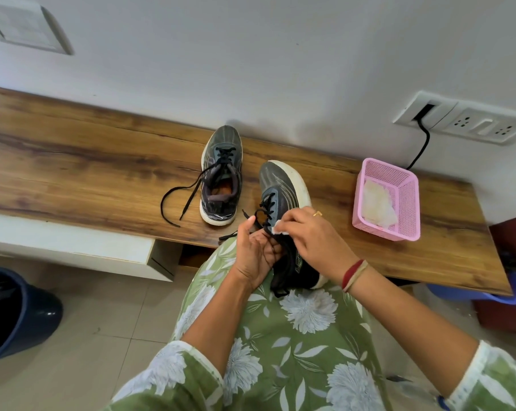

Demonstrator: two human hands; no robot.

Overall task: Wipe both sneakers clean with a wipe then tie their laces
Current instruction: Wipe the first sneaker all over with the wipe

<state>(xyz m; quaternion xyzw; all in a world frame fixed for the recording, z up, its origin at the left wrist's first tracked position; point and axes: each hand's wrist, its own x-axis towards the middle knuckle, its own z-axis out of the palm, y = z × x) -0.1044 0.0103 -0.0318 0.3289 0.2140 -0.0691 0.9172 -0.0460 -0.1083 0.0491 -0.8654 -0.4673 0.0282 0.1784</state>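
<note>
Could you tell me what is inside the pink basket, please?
The pink basket holds a crumpled whitish sheet, perhaps wipes or plastic; anything beneath it is covered.

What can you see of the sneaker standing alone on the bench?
The sneaker stands upright on its white sole on the wooden bench, toe towards the wall. Its upper looks like dark grey mesh with thin pale stripes; an orange insole shows inside. Its black laces are untied, the ends trailing left across the bench. Only the bench touches it; the second sneaker is apart, to its right.
</note>
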